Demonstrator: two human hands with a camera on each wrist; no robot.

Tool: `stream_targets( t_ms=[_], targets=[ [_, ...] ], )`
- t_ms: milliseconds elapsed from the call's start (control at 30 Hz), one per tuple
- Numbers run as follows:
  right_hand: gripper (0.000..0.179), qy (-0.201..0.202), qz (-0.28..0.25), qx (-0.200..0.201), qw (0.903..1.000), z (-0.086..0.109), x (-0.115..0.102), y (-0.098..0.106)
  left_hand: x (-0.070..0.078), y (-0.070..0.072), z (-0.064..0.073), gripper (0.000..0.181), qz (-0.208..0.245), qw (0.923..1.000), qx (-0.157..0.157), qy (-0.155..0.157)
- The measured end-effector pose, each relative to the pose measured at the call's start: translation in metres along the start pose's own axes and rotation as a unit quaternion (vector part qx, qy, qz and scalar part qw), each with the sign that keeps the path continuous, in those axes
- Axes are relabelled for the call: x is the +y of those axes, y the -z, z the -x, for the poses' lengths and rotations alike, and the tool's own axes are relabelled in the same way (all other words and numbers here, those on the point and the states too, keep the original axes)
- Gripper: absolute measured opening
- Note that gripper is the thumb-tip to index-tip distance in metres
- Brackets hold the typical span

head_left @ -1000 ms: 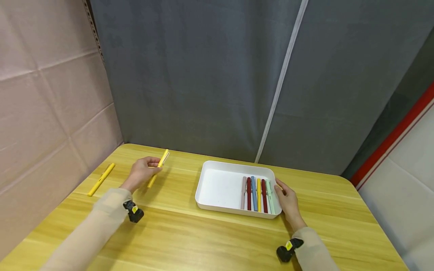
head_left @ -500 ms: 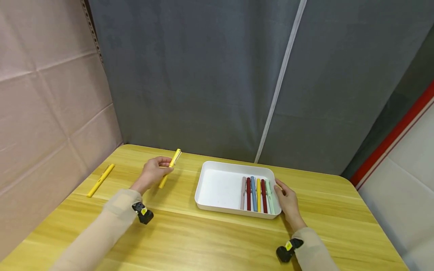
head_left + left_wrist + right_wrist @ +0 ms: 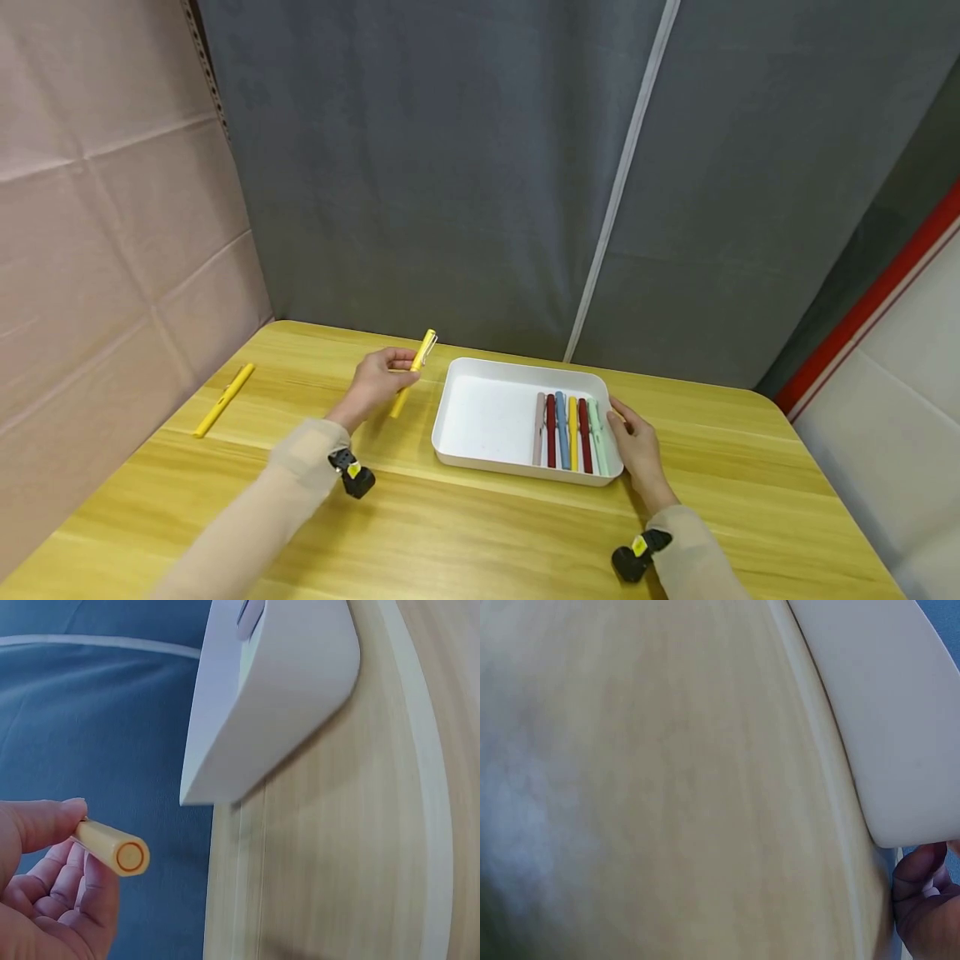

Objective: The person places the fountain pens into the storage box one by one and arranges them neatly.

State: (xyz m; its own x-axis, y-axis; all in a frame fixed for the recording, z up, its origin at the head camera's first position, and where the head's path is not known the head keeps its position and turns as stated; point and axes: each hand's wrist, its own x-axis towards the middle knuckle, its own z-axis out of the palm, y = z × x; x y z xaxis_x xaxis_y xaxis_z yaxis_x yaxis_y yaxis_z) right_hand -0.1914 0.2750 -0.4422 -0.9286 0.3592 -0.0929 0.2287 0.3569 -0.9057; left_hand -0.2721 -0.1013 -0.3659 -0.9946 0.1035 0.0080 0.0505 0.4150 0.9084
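Observation:
My left hand (image 3: 372,385) pinches a yellow pen with a clip (image 3: 425,347) between thumb and fingers, held over the table just left of the white tray (image 3: 476,417). In the left wrist view, the round end of that pen (image 3: 112,846) points toward the camera, apart from the tray wall (image 3: 289,682). At the tray's right end, my right hand (image 3: 637,446) holds the rim. Side by side in the tray's right half lie a lilac pen (image 3: 538,429), a blue pen (image 3: 562,429), a yellow pen (image 3: 573,433), a mint pen (image 3: 597,437) and two dark red ones.
Another yellow pen (image 3: 224,401) lies on the wooden table (image 3: 450,533) near its left edge. A grey curtain (image 3: 420,183) hangs behind the table, with a pinkish cloth wall (image 3: 112,250) at the left. Each wrist carries a small black camera.
The left hand has moved right with the yellow pen, from near the loose pen to beside the tray. The right hand and tray have stayed in place.

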Motion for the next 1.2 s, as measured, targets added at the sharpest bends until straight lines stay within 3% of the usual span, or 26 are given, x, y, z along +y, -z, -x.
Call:
stream_targets(
  t_ms=[267,733,1200],
  targets=[
    [0.045,0.009,0.000,0.012,0.9999,-0.002,0.001,-0.001,0.007,-0.025,-0.001,0.035,0.024,0.9997,0.001,-0.006],
    [0.044,0.012,0.002,0.015,0.9998,0.000,0.000,-0.002,0.017,-0.065,0.003,0.036,0.071,0.9971,-0.017,0.021],
    [0.044,0.012,0.004,0.015,0.9998,0.000,0.000,-0.002,0.018,-0.084,0.007,0.030,0.082,0.9960,-0.030,0.014]
  ],
)
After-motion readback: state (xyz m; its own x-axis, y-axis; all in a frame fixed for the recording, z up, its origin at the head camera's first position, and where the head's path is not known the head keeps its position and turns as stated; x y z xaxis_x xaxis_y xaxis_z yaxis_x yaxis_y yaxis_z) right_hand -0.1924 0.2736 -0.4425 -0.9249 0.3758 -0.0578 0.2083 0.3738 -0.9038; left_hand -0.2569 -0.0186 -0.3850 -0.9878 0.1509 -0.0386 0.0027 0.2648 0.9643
